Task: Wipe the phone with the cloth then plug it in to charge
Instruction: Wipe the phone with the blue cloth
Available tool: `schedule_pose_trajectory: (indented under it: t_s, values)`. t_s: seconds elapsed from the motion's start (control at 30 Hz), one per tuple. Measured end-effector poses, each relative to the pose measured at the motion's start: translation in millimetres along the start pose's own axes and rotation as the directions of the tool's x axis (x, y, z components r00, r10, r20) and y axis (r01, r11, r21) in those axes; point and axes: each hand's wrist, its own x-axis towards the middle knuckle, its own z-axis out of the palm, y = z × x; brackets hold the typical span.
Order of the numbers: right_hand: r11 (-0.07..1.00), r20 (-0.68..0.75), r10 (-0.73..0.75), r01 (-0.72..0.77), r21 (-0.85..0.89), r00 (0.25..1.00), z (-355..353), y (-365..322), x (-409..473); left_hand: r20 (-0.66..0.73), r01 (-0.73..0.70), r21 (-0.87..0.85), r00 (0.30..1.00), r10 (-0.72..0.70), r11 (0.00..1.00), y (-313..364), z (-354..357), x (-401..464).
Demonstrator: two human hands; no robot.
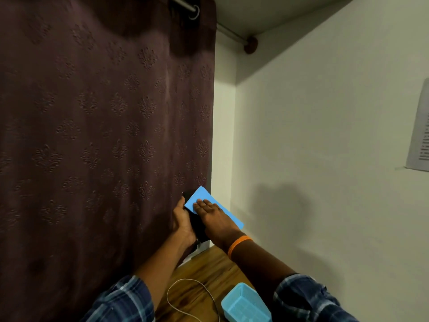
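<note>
Counts: 2 hands – left hand (183,223), right hand (214,218); 1 phone (197,223), dark; 1 cloth (209,201), blue; 1 orange wristband (239,244) on right wrist; 2 plaid sleeves (120,300); 1 white cable (185,296) looped on 1 wood table (222,268); 1 light-blue basket (243,303); 1 curtain (104,135) w/ 1 rod (185,3); 1 paper sheet (420,133) on wall

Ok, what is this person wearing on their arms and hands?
Both arms have blue plaid sleeves, the left sleeve and right sleeve pushed up the forearms. The right wrist carries an orange band. The left hand and right hand are bare: no gloves or rings are visible.
</note>
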Motion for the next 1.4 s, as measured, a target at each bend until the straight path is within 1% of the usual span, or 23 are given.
schedule_pose_trajectory:
  t_s: [0.07, 0.2, 0.33, 0.43, 0.5, 0.63, 0.9, 0.97, 1.0, 1.13, 1.2, 1.27, 1.33, 1.4]
  values:
    - [1.0, 0.009, -0.004, 0.004, 0.001, 1.0, 4, 2, -5, -0.027, 0.013, 0.024, 1.0, -0.012, 1.0, 1, 1, 3]
    - [1.0, 0.021, -0.008, 0.007, 0.029, 1.0, 7, 8, -18, -0.12, -0.018, 0.044, 0.993, 0.023, 0.999, 1, 4, 8]
    - [0.998, 0.043, -0.024, 0.021, 0.066, 0.999, 10, 11, -34, -0.165, -0.049, 0.056, 0.985, 0.057, 0.997, 1, 2, 11]
    - [0.997, 0.051, -0.048, 0.045, 0.056, 0.998, 10, 14, -45, -0.185, -0.071, 0.067, 0.979, 0.083, 0.995, 0, 2, 13]
    - [0.997, 0.051, -0.06, 0.058, 0.042, 0.997, 10, 17, -52, -0.176, -0.081, 0.083, 0.98, 0.095, 0.993, -2, 4, 13]
    - [0.996, 0.05, -0.079, 0.077, 0.05, 0.996, 14, 24, -65, -0.092, -0.069, 0.041, 0.993, 0.073, 0.997, 1, 8, 11]
    - [0.993, 0.062, -0.087, 0.081, 0.09, 0.994, 19, 34, -81, -0.085, -0.074, -0.021, 0.994, 0.072, 0.997, 1, 12, 5]
    - [0.991, 0.03, -0.094, 0.091, 0.098, 0.995, 19, 36, -84, -0.086, -0.08, -0.027, 0.993, 0.077, 0.996, 2, 12, 5]
    - [0.99, -0.01, -0.087, 0.088, 0.108, 0.996, 16, 37, -84, -0.089, -0.083, -0.033, 0.993, 0.08, 0.996, 2, 13, 5]
    - [0.985, -0.219, 0.021, 0.017, 0.171, 0.976, -2, 44, -76, -0.131, -0.08, -0.029, 0.989, 0.076, 0.996, 2, 15, 5]
    - [0.981, -0.292, 0.079, -0.022, 0.194, 0.953, -16, 43, -65, -0.13, -0.08, -0.01, 0.988, 0.079, 0.997, -2, 14, 4]
    - [0.98, -0.336, 0.106, -0.041, 0.195, 0.936, -31, 40, -52, -0.082, -0.062, -0.018, 0.995, 0.061, 0.998, -7, 16, 1]
    - [0.985, -0.359, 0.08, -0.018, 0.173, 0.93, -44, 37, -38, -0.063, -0.043, -0.041, 0.997, 0.04, 0.998, -13, 19, -3]
    - [0.989, -0.351, 0.045, 0.008, 0.146, 0.935, -52, 32, -26, -0.056, -0.036, -0.048, 0.998, 0.033, 0.998, -20, 20, -7]
